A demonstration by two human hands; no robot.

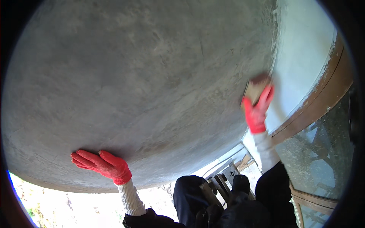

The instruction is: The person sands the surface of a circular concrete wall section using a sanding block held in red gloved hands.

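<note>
A broad grey plastered surface fills most of the view. My left hand, in a red-coated glove with a white knitted cuff, rests open on its lower left part, fingers stretched out. Over at the right, my gloved right hand is closed around a tan block with a dark reddish-brown end, which looks like a sanding block. It is held against the grey surface, close to the border with the white-painted strip. The block and fingers are slightly blurred, and the block's underside is hidden.
A brown wooden frame with dusty glass panes runs down the right side. Below me, between my dark-trousered legs, shows a slatted wooden support. Bright daylight and ground lie beyond the grey surface's lower left edge.
</note>
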